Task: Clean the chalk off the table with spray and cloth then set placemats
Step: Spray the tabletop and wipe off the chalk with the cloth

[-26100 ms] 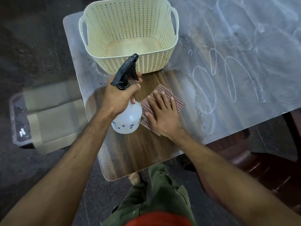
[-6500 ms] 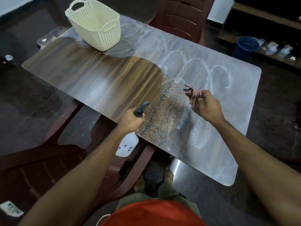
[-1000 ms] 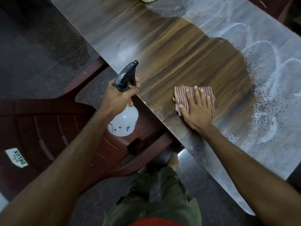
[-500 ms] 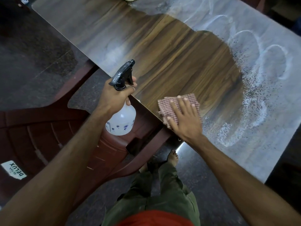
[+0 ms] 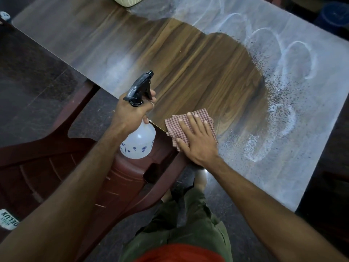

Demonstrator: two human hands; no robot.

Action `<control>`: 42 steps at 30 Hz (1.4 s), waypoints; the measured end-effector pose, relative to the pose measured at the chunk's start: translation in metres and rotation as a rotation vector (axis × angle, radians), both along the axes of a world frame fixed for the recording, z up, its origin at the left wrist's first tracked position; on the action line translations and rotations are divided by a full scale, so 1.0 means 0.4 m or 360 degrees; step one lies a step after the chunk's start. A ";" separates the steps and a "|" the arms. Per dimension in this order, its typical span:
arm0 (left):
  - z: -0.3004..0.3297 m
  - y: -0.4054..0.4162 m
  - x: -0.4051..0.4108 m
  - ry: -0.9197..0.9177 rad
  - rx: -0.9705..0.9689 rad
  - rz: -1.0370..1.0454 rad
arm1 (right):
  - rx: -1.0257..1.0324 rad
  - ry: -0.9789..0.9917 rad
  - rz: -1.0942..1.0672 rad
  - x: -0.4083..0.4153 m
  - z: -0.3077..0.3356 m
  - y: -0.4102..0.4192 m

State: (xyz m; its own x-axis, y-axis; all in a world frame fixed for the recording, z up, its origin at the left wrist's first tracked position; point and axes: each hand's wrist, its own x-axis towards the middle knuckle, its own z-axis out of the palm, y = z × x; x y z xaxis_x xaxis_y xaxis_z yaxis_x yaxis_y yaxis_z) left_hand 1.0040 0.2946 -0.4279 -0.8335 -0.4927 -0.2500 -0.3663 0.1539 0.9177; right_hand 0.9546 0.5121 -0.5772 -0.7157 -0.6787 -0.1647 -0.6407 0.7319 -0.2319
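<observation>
Fingers (image 5: 192,122) flat on checked red-white cloth (image 5: 174,127), folded, at table (image 5: 188,72) edge.

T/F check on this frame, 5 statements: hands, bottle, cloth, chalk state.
1. The left hand holds the spray bottle by its neck. True.
2. The bottle stands on the table. False: it is held off the near edge, above the red plastic chair.
3. The right hand lies flat on the checked cloth. True.
4. The cloth sits in the middle of the table. False: it is at the near edge.
5. All chalk is wiped off. False: chalk loops and speckled spray remain on the right part; only the middle shows clean wood grain.
</observation>
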 end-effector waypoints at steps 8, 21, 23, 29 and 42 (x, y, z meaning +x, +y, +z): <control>0.017 0.014 -0.016 -0.0006 -0.0019 -0.0025 | 0.0085 -0.0009 -0.0378 -0.120 0.006 -0.043; 0.017 0.088 -0.064 -0.0029 -0.0003 -0.0137 | 0.0143 0.0034 -0.0202 -0.085 0.001 0.191; 0.015 0.099 -0.067 -0.0028 -0.0008 -0.0149 | 0.0158 0.0050 -0.0362 -0.152 0.003 0.214; 0.002 0.145 -0.083 -0.0067 -0.0011 -0.0187 | 0.0142 -0.0008 -0.0452 -0.177 0.010 0.126; -0.002 0.204 -0.153 -0.0073 0.0048 -0.0287 | 0.0210 0.0040 -0.0424 -0.166 -0.003 0.314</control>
State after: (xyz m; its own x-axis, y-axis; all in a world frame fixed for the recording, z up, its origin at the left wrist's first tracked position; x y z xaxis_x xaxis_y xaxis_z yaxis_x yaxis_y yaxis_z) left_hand 0.9430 0.3761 -0.4286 -0.8949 -0.3283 -0.3023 -0.3770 0.1935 0.9058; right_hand 0.8881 0.6379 -0.5785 -0.8708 -0.4403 -0.2188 -0.4263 0.8978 -0.1101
